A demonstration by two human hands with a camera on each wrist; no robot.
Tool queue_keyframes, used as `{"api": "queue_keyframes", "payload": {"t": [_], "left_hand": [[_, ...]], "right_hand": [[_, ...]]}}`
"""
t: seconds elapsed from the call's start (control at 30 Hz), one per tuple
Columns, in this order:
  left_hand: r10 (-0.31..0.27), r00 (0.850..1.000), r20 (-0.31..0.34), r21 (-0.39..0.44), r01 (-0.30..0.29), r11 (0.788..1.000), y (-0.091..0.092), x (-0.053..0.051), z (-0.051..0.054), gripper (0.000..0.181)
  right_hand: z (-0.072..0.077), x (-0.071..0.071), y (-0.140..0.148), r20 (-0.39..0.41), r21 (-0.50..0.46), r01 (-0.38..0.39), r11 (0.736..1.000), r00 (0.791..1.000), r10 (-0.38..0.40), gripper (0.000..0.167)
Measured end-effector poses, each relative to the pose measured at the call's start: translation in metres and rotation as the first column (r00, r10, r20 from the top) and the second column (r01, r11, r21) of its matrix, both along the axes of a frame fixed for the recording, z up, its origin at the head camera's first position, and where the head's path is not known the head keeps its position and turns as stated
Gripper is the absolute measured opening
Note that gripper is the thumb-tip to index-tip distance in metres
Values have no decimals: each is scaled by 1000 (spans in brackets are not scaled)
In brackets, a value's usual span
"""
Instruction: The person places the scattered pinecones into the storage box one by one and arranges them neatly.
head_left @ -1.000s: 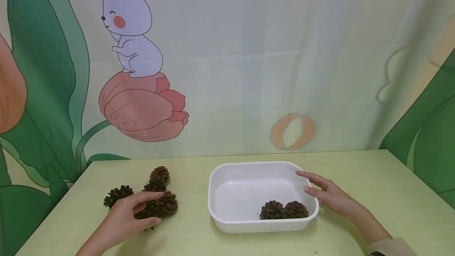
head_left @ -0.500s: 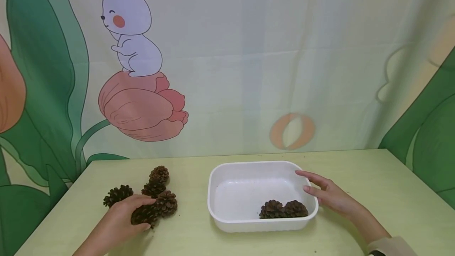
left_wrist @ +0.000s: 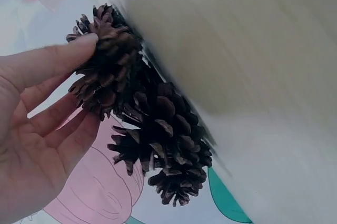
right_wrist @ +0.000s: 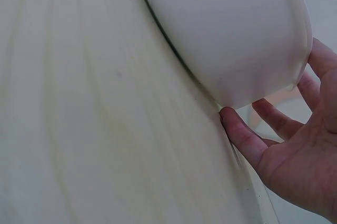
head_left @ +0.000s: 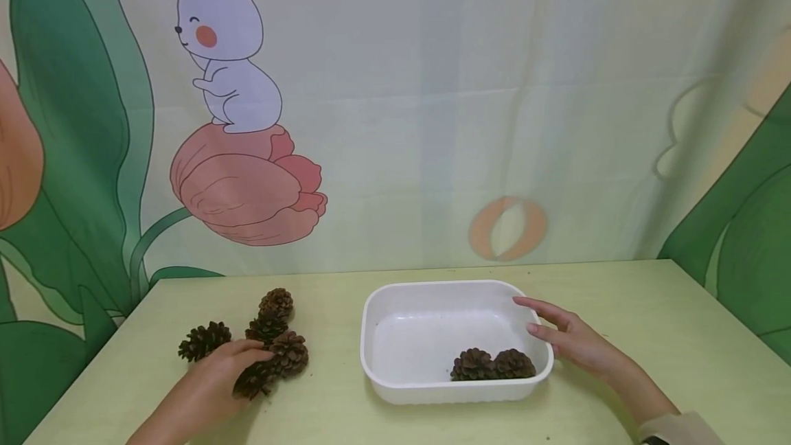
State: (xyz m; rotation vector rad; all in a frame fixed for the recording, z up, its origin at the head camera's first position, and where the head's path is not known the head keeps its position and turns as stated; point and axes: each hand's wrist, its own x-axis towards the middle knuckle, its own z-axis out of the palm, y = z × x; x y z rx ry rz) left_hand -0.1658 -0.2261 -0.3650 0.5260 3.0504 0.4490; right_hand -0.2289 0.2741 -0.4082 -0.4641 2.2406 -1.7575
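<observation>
My left hand (head_left: 207,383) grips a brown pine cone (head_left: 252,382) at the front of a group of pine cones on the left side. In the left wrist view, the thumb of the left hand (left_wrist: 31,124) lies on the near face of this cone (left_wrist: 108,66) and the fingers reach behind it. My right hand (head_left: 587,347) rests against the right end of a white tray (head_left: 457,393), fingertips at its rim. The right wrist view has the right hand (right_wrist: 305,140) with spread fingers beside the tray's outer wall (right_wrist: 226,29).
Two pine cones (head_left: 493,364) lie in the tray's front right corner. Left of the tray, more cones (head_left: 276,304) sit close together, with another (head_left: 204,340) beyond the left hand. A printed curtain (head_left: 395,122) hangs behind the pale table (head_left: 334,390).
My left hand has lowered and drawn in slightly, its fingers closing round the front pine cone. The right hand and the tray have not visibly moved.
</observation>
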Motion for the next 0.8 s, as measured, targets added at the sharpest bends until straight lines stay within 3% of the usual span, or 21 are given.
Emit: {"api": "queue_keyframes", "payload": {"t": [0.1, 0.37, 0.8], "left_hand": [[-21, 1000, -16, -17, 21, 1000, 0, 0, 0, 54], [4, 1000, 9, -17, -4, 1000, -3, -1, 2, 49], [13, 999, 37, 134, -18, 991, -12, 6, 22, 53]], "right_hand": [[1, 0, -1, 3, 6, 5, 1000, 1000, -5, 48], [1, 1, 0, 20, 8, 5, 1000, 1000, -5, 48], [3, 2, -1, 22, -11, 7, 1000, 1000, -7, 48]]}}
